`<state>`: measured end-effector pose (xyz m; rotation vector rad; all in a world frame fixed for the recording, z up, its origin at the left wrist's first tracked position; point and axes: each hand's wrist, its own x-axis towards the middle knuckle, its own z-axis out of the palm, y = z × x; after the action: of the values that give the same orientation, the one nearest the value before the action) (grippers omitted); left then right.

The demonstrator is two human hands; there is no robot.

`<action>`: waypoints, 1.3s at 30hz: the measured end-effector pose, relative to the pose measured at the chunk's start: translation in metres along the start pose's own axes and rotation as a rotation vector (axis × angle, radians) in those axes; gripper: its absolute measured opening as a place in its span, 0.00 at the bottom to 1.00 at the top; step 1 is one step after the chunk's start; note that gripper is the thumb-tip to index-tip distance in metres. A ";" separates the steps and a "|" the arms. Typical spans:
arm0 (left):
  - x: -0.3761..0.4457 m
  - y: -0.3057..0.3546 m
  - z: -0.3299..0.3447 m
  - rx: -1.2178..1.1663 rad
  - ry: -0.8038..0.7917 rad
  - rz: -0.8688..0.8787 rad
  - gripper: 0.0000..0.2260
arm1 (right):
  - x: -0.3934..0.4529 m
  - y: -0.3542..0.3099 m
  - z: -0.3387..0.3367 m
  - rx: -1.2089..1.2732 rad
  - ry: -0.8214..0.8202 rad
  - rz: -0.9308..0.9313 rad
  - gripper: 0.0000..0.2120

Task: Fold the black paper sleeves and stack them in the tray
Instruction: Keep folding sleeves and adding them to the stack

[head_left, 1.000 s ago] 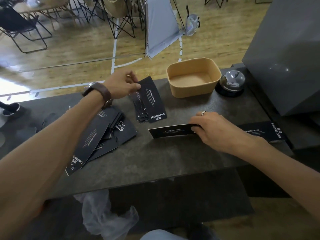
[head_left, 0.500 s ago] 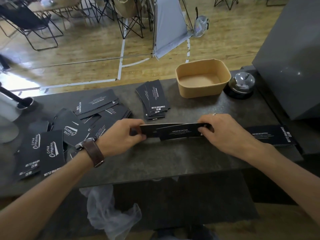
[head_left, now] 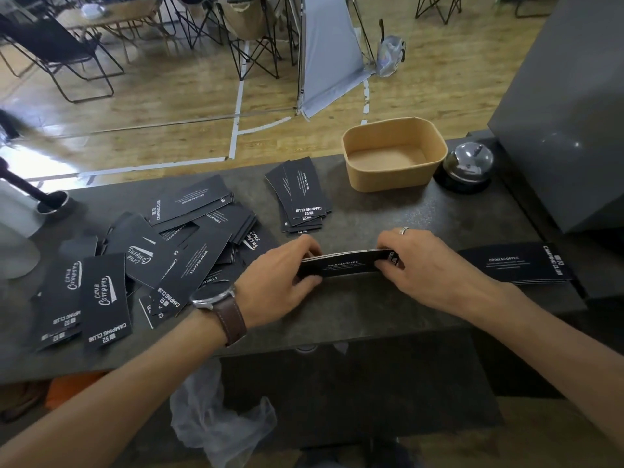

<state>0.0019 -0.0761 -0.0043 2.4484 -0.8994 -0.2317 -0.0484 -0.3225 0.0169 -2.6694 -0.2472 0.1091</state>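
Observation:
A black paper sleeve [head_left: 344,265] with white print is held on edge just above the dark counter. My left hand [head_left: 280,282] pinches its left end and my right hand [head_left: 418,265] pinches its right end. A loose heap of flat black sleeves [head_left: 162,265] covers the counter's left side. A small neat stack of sleeves [head_left: 302,194] lies behind my hands. Another sleeve stack [head_left: 520,265] rests at the right, beyond my right wrist. The tan paper tray [head_left: 395,177] stands at the back with nothing inside.
A chrome desk bell [head_left: 467,163] sits right of the tray. A tall grey box [head_left: 567,113] blocks the right side. A white cup with a black stick [head_left: 23,204] stands at the far left. Crumpled clear plastic [head_left: 216,420] hangs below the counter's front edge.
My left hand left the small stack behind, came to the sleeve my right hand held, and took its left end. Both hands now hold the sleeve, pressed narrower.

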 end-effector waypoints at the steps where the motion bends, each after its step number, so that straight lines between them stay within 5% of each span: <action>1: 0.001 0.003 0.004 0.044 0.030 0.007 0.10 | 0.001 -0.003 0.000 -0.004 -0.008 -0.009 0.03; 10: 0.007 0.009 0.010 0.247 0.003 0.047 0.07 | 0.001 -0.008 0.008 -0.132 -0.085 -0.034 0.03; 13: 0.010 0.009 0.000 0.220 -0.050 0.051 0.13 | 0.000 -0.008 0.009 -0.156 -0.089 -0.034 0.02; 16: 0.023 -0.002 -0.016 0.172 0.071 -0.038 0.20 | -0.001 -0.009 0.009 -0.169 -0.113 -0.044 0.01; 22: 0.087 -0.047 -0.036 0.307 0.182 -0.192 0.07 | -0.003 -0.009 0.009 -0.166 -0.127 -0.033 0.01; 31: 0.167 -0.054 -0.058 0.386 -0.147 -0.208 0.41 | -0.001 -0.008 0.009 -0.143 -0.153 -0.015 0.02; 35: 0.184 -0.057 -0.066 0.410 -0.310 -0.276 0.48 | 0.000 -0.007 0.010 -0.130 -0.162 -0.006 0.03; 39: 0.188 -0.061 -0.066 0.377 -0.295 -0.235 0.50 | 0.002 -0.005 0.011 -0.123 -0.165 -0.008 0.04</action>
<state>0.2012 -0.1303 0.0228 2.9280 -0.8321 -0.5639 -0.0482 -0.3128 0.0092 -2.7841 -0.3264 0.3216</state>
